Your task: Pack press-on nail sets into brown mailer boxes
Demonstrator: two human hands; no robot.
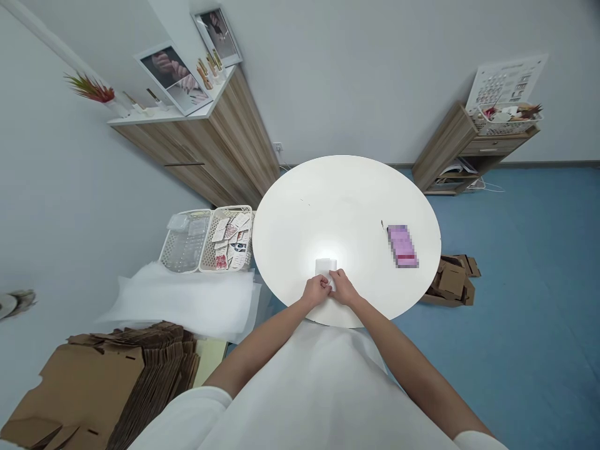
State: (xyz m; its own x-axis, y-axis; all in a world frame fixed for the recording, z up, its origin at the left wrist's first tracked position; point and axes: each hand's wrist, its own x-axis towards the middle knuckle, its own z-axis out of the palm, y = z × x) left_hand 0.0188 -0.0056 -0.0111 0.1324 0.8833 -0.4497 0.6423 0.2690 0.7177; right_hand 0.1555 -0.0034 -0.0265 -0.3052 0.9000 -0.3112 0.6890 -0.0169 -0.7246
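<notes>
Near the front edge of the round white table, a small white packet lies between my two hands. It looks rectangular and folded; what is inside, if anything, cannot be made out. My left hand is closed at its lower left part, the fingers bent and pinched on it. From the right, my right hand grips the packet too, with thumb and fingers drawn together. The fingertips of both hands nearly meet at the packet's lower edge and cover part of it.
A blurred purple object lies on the table's right side. Left of the table are baskets of cards and clear packs, white sheets and stacked flat cardboard boxes. Folded cardboard sits on the floor at right.
</notes>
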